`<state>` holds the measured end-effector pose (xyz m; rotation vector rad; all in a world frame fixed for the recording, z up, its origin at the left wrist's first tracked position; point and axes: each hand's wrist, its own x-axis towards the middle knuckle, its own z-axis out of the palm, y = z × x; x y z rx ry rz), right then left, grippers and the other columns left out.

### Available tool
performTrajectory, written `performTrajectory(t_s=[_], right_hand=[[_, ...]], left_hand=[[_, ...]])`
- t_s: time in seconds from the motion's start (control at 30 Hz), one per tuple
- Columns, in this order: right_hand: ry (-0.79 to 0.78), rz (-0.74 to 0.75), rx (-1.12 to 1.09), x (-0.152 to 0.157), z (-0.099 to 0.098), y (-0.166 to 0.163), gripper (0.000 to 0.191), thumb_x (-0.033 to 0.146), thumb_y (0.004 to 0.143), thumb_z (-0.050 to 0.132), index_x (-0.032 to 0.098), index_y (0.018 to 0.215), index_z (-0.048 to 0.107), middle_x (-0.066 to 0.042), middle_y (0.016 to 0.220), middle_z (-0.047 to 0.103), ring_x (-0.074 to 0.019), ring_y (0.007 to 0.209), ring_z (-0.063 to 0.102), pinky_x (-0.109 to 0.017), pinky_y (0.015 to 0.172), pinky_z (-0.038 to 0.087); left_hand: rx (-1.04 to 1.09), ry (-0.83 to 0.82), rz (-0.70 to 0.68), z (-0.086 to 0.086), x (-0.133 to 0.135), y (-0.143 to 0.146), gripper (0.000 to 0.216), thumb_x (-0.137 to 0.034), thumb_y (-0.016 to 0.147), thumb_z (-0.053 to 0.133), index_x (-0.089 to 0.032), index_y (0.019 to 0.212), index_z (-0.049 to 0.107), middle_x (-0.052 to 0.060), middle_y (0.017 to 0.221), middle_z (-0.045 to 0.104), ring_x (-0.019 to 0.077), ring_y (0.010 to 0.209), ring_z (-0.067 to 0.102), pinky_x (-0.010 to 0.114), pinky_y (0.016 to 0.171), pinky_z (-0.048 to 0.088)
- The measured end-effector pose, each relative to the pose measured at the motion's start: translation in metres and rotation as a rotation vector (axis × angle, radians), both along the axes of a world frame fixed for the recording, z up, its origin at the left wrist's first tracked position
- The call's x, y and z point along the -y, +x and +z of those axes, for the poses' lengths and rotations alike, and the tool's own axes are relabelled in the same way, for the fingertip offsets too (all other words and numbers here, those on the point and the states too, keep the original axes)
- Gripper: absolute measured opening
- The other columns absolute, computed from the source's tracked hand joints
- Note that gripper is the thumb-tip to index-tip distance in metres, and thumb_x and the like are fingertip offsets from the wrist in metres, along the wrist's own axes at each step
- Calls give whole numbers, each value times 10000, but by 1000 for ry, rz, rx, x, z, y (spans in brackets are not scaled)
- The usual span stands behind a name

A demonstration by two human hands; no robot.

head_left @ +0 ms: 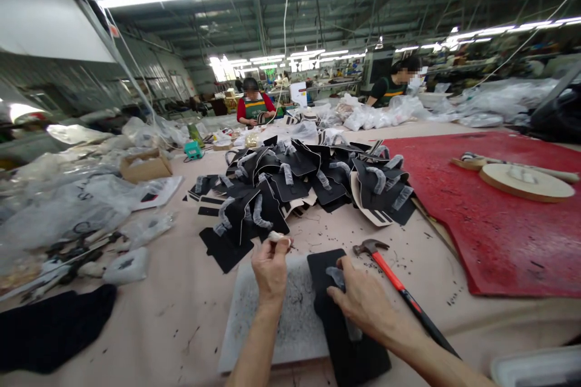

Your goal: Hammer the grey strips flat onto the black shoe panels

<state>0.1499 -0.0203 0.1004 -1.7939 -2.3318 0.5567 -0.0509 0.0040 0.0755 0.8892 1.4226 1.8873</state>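
Black cut piece point(358, 357) lies half on a grey slab point(299, 314) on the counter point(181, 290), pressed flat under the open right hand point(363, 299), seemingly to steady it, while the left hand point(271, 269) pinches a small pale object point(278, 236), possibly a tool, with a hammer point(402, 290) just beside.

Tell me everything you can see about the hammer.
The hammer lies flat on the beige table, just right of the right hand, which does not hold it. Its dark metal claw head points toward the pile of black pieces; the handle, red near the head and black further down, runs toward the lower right.
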Motion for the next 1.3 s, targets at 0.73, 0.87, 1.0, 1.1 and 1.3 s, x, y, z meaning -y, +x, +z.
performTrajectory(t_s=[0.73, 0.87, 1.0, 1.1, 1.3], right_hand=[[-83, 114, -120, 18, -66, -3, 422, 251, 979, 325, 103, 1270, 592, -172, 1128, 718, -256, 999, 703, -337, 858, 512], [-102, 128, -116, 16, -58, 0, 421, 281, 978, 365, 102, 1276, 604, -173, 1096, 730, -263, 995, 703, -341, 869, 490], [-84, 134, -85, 15, -57, -1, 411, 294, 988, 366, 117, 1256, 622, -154, 1044, 743, -255, 939, 710, -329, 832, 472], [-86, 104, -76, 16, -57, -3, 409, 308, 995, 360, 133, 1259, 619, -129, 1017, 750, -239, 911, 706, -308, 795, 459], [-107, 75, -98, 17, -59, -3, 381, 309, 983, 378, 135, 1208, 631, -127, 964, 749, -245, 869, 697, -308, 748, 432]], left_hand=[[-267, -218, -342, -70, -14, 41, 232, -382, 829, 643, -161, 814, 712, 30, 756, 730, 178, 722, 663, 255, 707, 505], [-295, -218, -391, -64, -11, 41, 225, -369, 837, 641, -161, 836, 727, 38, 784, 744, 179, 733, 671, 255, 712, 511], [-310, -206, -425, -64, -11, 40, 218, -362, 837, 647, -165, 841, 740, 40, 793, 752, 186, 743, 683, 256, 716, 518], [-318, -203, -454, -67, -11, 40, 202, -343, 844, 654, -166, 865, 748, 47, 829, 766, 193, 772, 695, 260, 736, 524], [-362, -213, -490, -70, -10, 42, 185, -322, 858, 648, -171, 873, 755, 49, 856, 776, 196, 784, 699, 260, 740, 523]])
